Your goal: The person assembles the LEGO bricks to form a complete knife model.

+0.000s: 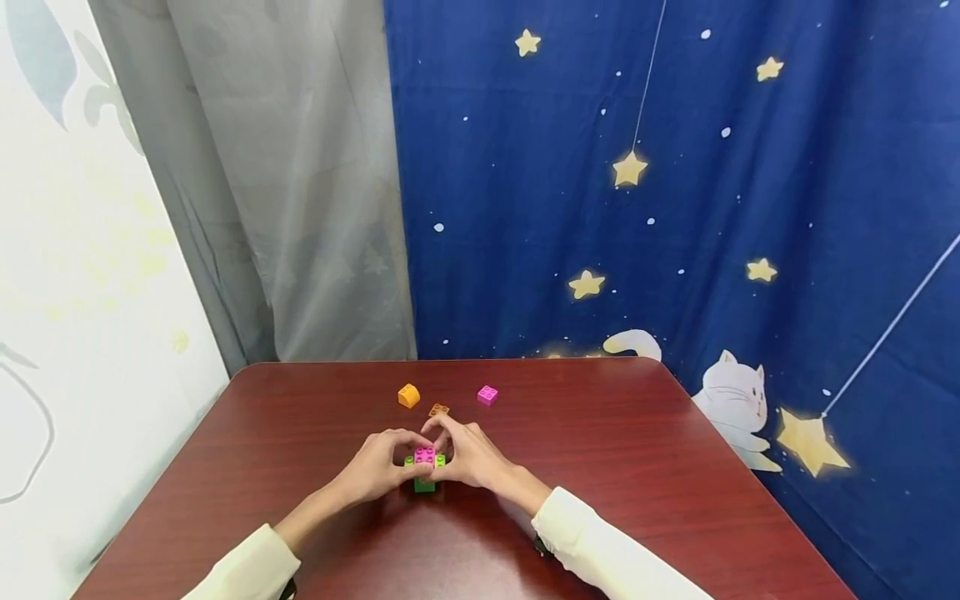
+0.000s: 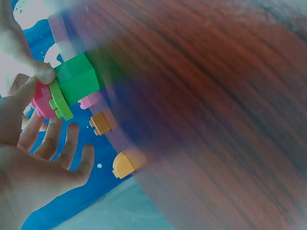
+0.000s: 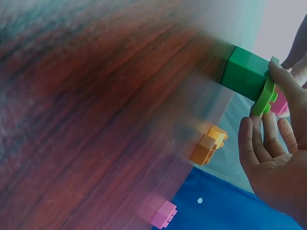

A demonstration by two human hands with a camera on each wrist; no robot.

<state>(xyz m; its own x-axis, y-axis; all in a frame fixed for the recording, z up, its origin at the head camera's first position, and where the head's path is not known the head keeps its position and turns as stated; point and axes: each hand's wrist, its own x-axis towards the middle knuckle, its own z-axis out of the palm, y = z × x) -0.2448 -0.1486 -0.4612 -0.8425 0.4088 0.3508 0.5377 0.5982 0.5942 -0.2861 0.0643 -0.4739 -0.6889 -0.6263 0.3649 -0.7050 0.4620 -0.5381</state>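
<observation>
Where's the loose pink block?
In the head view, the loose pink block lies on the table, beyond the right hand, right of the orange block.

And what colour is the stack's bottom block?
The bottom block is green, clearest in the right wrist view.

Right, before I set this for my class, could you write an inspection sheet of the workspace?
Surface: glossy, dark-red wood-grained table.
Job's things: boxy dark-green plastic block below, light-green studded plastic brick on it, pink four-studded plastic brick on top; whether fully seated, unclear.
Clutter: yellow curved plastic brick, orange-brown studded plastic brick and magenta studded plastic brick, loose towards the far edge; possibly spare parts.
Left hand: pinches the pink brick.
Right hand: pinches the light-green brick.
Cables: nothing seen.
Surroundings: blue star-printed fabric curtain, grey fabric curtain, white patterned backdrop.
</observation>
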